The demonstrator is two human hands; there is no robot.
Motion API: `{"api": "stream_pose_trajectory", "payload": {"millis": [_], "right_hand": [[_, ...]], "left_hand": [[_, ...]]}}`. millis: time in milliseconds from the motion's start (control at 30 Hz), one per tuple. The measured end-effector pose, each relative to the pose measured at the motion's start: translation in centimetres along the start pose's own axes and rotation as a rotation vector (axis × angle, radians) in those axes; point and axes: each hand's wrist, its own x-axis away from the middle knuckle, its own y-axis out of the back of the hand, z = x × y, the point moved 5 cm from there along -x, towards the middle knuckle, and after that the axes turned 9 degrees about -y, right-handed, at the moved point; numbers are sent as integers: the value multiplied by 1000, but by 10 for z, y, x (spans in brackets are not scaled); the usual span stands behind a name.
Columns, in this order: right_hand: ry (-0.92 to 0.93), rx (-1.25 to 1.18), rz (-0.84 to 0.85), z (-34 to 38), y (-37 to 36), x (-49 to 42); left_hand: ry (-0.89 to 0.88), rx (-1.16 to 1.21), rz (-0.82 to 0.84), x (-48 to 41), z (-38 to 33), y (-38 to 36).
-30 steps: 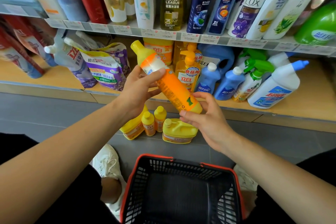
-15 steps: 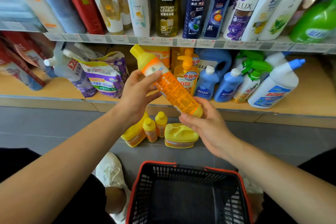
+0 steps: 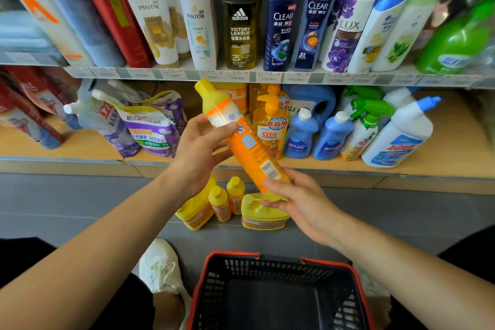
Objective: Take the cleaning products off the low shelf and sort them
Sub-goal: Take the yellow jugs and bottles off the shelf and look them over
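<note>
I hold a tall orange bottle with a yellow cap [image 3: 245, 142] tilted in front of the low shelf [image 3: 80, 147]. My left hand [image 3: 199, 147] grips its upper part below the cap. My right hand [image 3: 297, 197] grips its bottom end. On the grey floor below stand several yellow bottles [image 3: 235, 206]. On the low shelf remain an orange pump bottle [image 3: 270, 126], two small blue bottles [image 3: 316, 136], a green-trigger spray bottle [image 3: 361, 131], a white bottle with a blue nozzle [image 3: 399, 139] and purple refill pouches [image 3: 150, 126].
A black shopping basket with a red rim [image 3: 276, 292] sits on the floor between my knees. A white shoe [image 3: 160, 268] is to its left. The upper shelf [image 3: 241, 75] carries shampoo and shower-gel bottles. Red packs [image 3: 24, 104] lean at the low shelf's far left.
The orange bottle has been turned about its long axis in both hands; its back label with the barcode now faces me. The view has tilted slightly upward.
</note>
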Motion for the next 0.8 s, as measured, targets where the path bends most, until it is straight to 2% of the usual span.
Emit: {"api": "stream_pose_trajectory", "payload": {"millis": [100, 167, 300, 533, 667, 800], "right_hand": [[27, 12, -87, 1, 2, 0], [29, 6, -113, 2, 5, 0], [-27, 19, -64, -3, 5, 0], [-126, 281, 2, -5, 5, -5], [79, 468, -148, 13, 7, -11], [298, 509, -132, 31, 2, -9]], "left_hand": [[-42, -95, 8, 2, -1, -3], [-23, -75, 11, 2, -1, -2], [45, 48, 7, -3, -2, 2], [-102, -120, 8, 2, -10, 2], [-154, -199, 56, 12, -15, -7], [-239, -260, 198, 27, -17, -27]]}}
